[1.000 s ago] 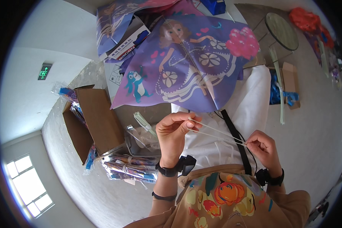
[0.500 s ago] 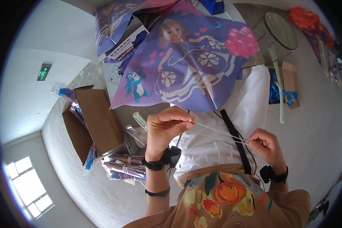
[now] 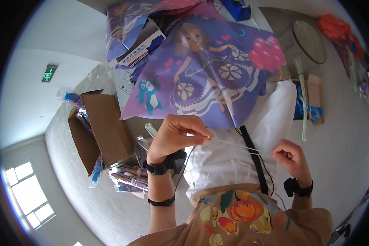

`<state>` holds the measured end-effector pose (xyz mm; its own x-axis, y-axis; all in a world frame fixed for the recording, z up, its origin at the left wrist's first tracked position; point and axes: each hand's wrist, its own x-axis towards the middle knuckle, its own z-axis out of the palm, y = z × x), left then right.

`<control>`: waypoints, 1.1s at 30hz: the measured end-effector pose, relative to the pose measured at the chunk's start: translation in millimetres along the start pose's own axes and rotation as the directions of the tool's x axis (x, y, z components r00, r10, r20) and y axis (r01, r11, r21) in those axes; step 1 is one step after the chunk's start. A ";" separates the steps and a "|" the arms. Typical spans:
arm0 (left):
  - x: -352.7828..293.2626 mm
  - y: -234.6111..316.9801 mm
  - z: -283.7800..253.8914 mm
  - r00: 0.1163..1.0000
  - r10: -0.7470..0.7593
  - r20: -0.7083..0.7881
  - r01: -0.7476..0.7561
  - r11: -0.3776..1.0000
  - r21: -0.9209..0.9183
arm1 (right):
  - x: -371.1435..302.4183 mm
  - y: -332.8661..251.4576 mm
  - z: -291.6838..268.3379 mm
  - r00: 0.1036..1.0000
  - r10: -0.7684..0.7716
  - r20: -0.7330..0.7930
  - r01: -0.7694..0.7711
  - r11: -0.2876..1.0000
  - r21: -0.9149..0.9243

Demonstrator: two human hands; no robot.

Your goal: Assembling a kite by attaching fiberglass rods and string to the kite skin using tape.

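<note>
While the left hand (image 3: 180, 133) pinches one end, a thin white cord (image 3: 240, 145) stretches above the white trousers (image 3: 219, 166).
Pale, smooth-looking and nearly straight, its two strands converge at the right hand's (image 3: 291, 158) pinching fingertips.

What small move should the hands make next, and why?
Perhaps slide the right hand slightly toward the left hand, gathering the thin pale strands: they stretch between both pinching hands, close together at the right but spread apart toward the left.

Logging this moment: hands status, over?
Left hand pinching thin pale strands. Right hand pinching their other end. Strands span between; black strap passes behind.
</note>
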<state>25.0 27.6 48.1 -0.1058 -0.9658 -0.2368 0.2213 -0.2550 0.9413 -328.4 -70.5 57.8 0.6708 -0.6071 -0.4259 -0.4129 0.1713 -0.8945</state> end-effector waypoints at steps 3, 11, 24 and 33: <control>10.5 3.8 -7.4 0.999 0.001 0.044 -0.006 0.995 0.102 | 8.5 -0.4 -4.8 1.000 -0.013 -0.005 0.013 1.000 -0.023; 28.3 -0.4 -14.6 0.999 0.032 -0.032 -0.031 0.999 0.032 | 31.1 -11.1 -13.9 0.971 0.209 0.112 -0.222 0.967 0.125; 25.8 -17.1 -20.2 0.970 0.063 -0.234 -0.092 0.989 -0.118 | 45.7 -23.9 -3.0 0.921 0.332 0.202 -0.369 0.912 0.181; 18.8 -27.7 -15.3 0.952 0.089 -0.294 -0.152 0.968 -0.200 | 33.4 -24.4 8.6 0.967 0.225 0.118 -0.246 0.948 0.201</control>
<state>31.7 15.8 13.8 0.2035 -0.9557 -0.2126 0.4242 -0.1096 0.8989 -290.6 -88.3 64.2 0.6285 -0.4568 -0.6296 -0.4327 0.4674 -0.7710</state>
